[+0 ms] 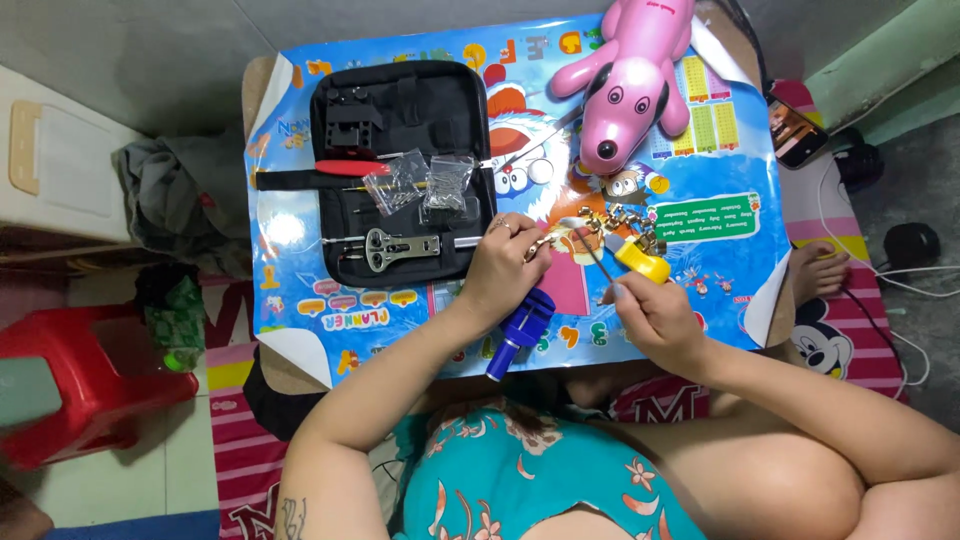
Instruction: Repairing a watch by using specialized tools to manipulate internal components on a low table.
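On blue mat (700, 210), right hand (650, 315) pinches thin tool (597, 262) angled up-left; left hand (505, 262) grips metal watch band (600, 222).

The small table's colourful printed plastic cover (700, 170) lies bare at its right side and along the near left edge. An open black zip tool case (400, 170) fills the left half, a glossy pink plastic dog (630, 80) blocks the far right corner, and a blue plastic tool (520, 332) lies at the near edge.
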